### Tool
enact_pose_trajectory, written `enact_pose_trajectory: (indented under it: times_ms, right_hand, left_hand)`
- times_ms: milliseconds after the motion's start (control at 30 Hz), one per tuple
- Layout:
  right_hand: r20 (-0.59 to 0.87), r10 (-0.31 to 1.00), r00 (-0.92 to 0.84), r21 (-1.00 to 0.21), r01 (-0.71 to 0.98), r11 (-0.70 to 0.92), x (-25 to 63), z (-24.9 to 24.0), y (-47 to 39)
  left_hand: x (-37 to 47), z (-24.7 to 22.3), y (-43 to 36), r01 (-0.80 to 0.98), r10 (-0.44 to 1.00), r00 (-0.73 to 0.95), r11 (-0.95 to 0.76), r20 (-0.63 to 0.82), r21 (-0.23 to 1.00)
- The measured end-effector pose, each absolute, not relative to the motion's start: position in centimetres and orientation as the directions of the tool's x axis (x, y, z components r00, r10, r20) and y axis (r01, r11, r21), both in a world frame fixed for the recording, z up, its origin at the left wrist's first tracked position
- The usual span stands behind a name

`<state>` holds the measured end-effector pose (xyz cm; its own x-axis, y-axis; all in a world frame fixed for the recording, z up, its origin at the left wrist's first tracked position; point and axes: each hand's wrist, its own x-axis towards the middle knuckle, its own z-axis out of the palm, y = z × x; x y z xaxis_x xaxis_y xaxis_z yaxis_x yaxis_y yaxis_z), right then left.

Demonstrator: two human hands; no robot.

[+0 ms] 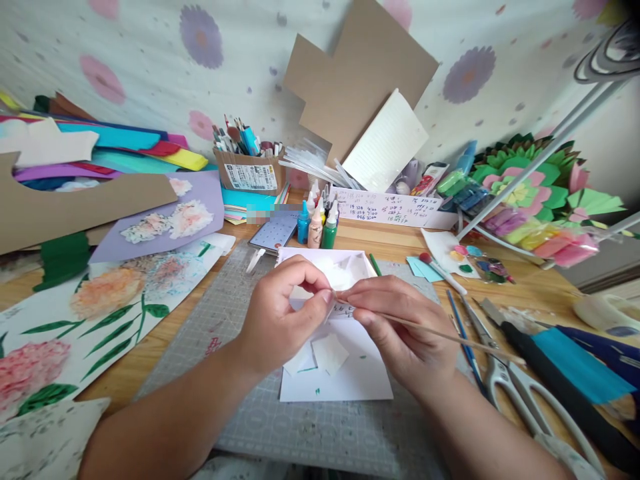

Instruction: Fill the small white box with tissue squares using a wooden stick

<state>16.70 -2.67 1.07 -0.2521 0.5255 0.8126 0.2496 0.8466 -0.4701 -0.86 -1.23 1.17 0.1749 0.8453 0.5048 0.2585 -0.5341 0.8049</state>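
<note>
My right hand is closed on a thin wooden stick, which slants down to the right past my fingers. Thumb and forefinger of my left hand pinch a small piece of white paper at the stick's tip; most of it is hidden by the fingers. Both hands meet above a white sheet. Cut white paper pieces lie on that sheet. Just behind the hands sits an open white paper box with white pieces inside.
A grey cutting mat covers the table's middle. Glue bottles and a phone stand or lie behind. Scissors, a paintbrush and a black-handled cutter lie right. Flower pictures fill the left.
</note>
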Motion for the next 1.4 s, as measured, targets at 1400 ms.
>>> enact_pose_trajectory:
  times_ms: [1400]
  right_hand:
    - [0.705,0.708,-0.042,-0.709,-0.006,0.705,16.4,-0.2,-2.0]
  left_hand:
    - [-0.3,0.3,-1.1,-0.217,0.963,0.245,-0.06,0.114,0.974]
